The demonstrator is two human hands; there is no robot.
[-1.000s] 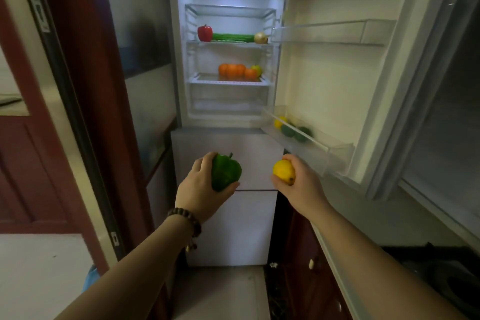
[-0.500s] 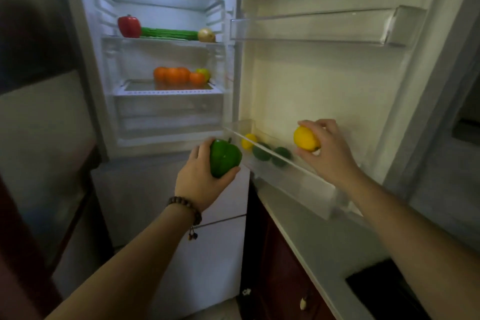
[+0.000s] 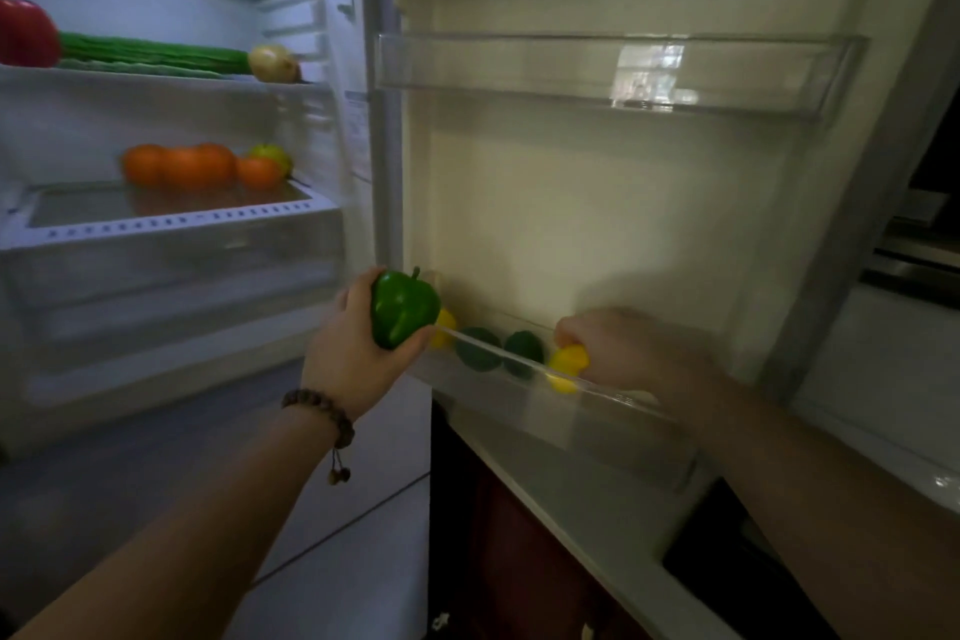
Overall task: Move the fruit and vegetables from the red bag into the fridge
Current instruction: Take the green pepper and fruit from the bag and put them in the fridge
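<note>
Head view. Fridge door stands open to the right; the person faces the gap between cabinet and door.

Right hand (image 3: 631, 353) has dropped into the lower door bin (image 3: 613, 398) since half a second ago, when it held the lemon (image 3: 569, 364) above the rim. Fingers are curled over the lemon, which now sits low behind the clear front wall, just right of two dark green fruits (image 3: 498, 353). Whether it touches the bin floor I cannot tell; the hand is blurred.

Left hand (image 3: 353, 353) grips the green pepper (image 3: 402, 309), stem up, just left of the bin's near end. It has come closer to the door than a moment ago. Another yellow fruit (image 3: 445, 325) shows right behind the pepper, inside the bin.

Above and left of the left hand: shelves with a red pepper (image 3: 26, 34), a cucumber (image 3: 156, 55), an onion (image 3: 272, 63), then oranges (image 3: 192, 165) lower down.

The red bag is out of sight.

Judgement: the lemon is all but placed; release comes next, and the pepper waits its turn.
</note>
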